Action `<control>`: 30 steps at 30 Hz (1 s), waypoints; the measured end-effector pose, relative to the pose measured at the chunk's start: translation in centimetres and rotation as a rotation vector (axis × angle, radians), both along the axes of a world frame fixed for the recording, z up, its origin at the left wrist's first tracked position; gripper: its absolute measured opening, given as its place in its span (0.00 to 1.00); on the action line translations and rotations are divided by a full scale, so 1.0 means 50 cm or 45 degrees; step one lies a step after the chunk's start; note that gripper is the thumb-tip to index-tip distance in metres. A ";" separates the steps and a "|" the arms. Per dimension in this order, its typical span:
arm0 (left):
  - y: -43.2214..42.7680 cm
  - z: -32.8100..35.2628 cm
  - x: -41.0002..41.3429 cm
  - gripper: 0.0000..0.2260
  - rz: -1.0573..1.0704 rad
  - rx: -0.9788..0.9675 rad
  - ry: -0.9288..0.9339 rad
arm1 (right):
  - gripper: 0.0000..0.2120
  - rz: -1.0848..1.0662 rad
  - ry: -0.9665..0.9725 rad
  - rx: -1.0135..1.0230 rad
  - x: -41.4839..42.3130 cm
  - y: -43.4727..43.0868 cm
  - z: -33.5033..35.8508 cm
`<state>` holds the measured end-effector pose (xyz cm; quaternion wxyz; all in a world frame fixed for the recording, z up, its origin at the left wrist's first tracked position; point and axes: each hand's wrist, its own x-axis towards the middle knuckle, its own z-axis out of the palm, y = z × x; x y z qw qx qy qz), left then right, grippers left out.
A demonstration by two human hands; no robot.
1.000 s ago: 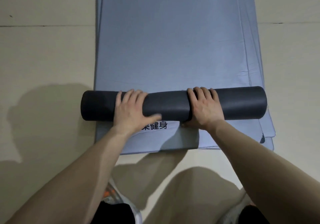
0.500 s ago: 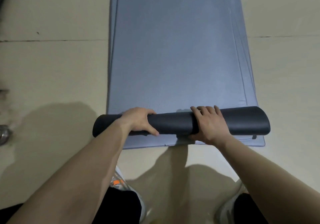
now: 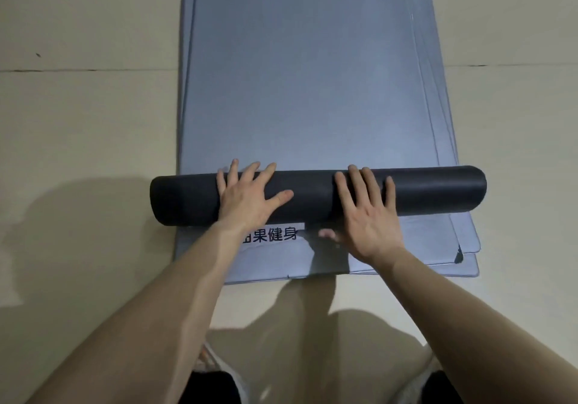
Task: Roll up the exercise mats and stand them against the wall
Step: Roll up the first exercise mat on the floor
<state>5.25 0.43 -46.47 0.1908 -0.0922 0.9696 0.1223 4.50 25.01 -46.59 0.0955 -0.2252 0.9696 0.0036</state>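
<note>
Beige floor (image 3: 78, 122) lay under blue mats (image 3: 312, 75); I saw left hand (image 3: 247, 198) and right hand (image 3: 367, 219) spread flat on the dark roll (image 3: 438, 190) at 6 o'clock

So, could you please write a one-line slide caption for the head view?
Left hand and right hand lie flat on a dark rolled mat atop stacked blue-grey foam mats.

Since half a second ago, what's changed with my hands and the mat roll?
Both hands opened: the left hand and right hand, which were curled around the dark roll, now lie flat on top with fingers spread. The roll looks thicker and sits farther up the blue mats, uncovering the printed characters. The roll's crosswise lie, the stacked mats and the floor are unchanged.
</note>
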 end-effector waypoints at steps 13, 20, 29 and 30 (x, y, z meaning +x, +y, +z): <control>-0.044 -0.012 -0.056 0.51 -0.459 -0.132 0.094 | 0.54 0.112 -0.298 0.195 -0.192 -0.034 0.006; -0.010 0.045 0.054 0.48 -0.472 0.129 -0.478 | 0.57 0.034 -0.533 0.177 0.015 0.018 0.047; -0.014 0.060 0.106 0.30 0.059 0.053 0.197 | 0.50 -0.013 -0.525 0.039 -0.045 0.015 0.070; 0.004 0.054 0.130 0.26 0.090 -0.019 0.319 | 0.50 -0.011 -0.587 0.045 -0.072 0.008 0.082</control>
